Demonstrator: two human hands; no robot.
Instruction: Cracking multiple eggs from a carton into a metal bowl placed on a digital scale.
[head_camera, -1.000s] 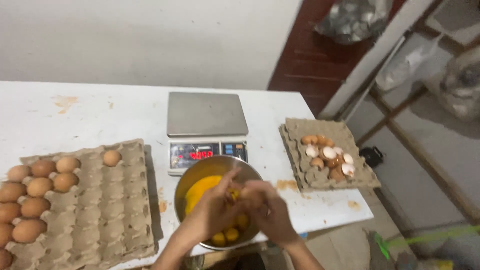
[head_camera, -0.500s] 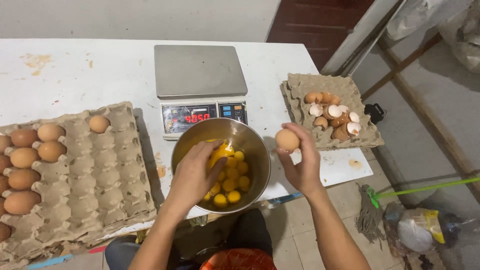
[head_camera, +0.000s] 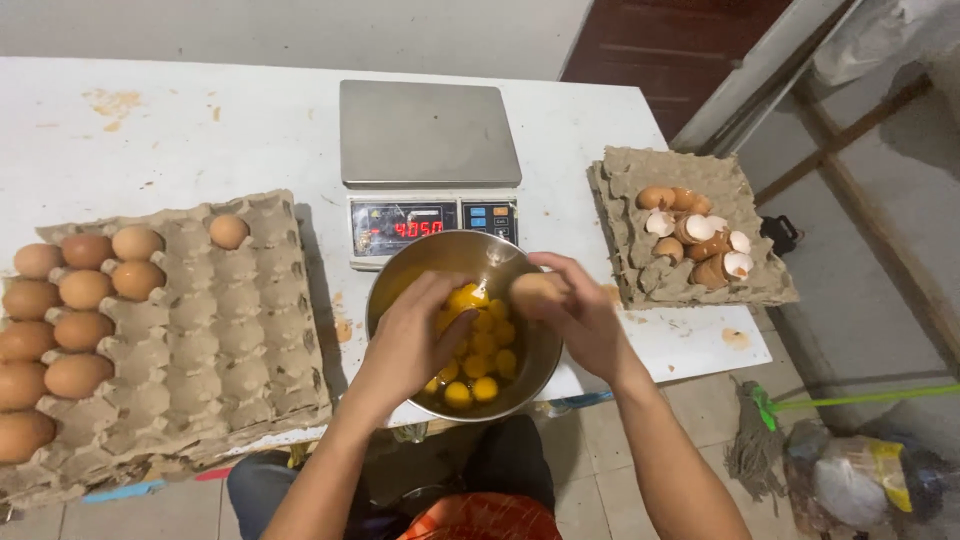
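Over the bowl (head_camera: 395, 275) — right hand (head_camera: 585, 315) (egg (head_camera: 535, 295) gripped) has rejoined left (head_camera: 420, 335).

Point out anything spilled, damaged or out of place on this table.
Yellowish stains mark the white table at its far left and near the shell tray. The big egg carton is crumpled along its front edge and overhangs the table. The steel bowl also juts past the table edge.

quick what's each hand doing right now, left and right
Left hand: open, fingers spread over the metal bowl of yolks, holding nothing that shows.
Right hand: closed around a brown egg above the bowl.
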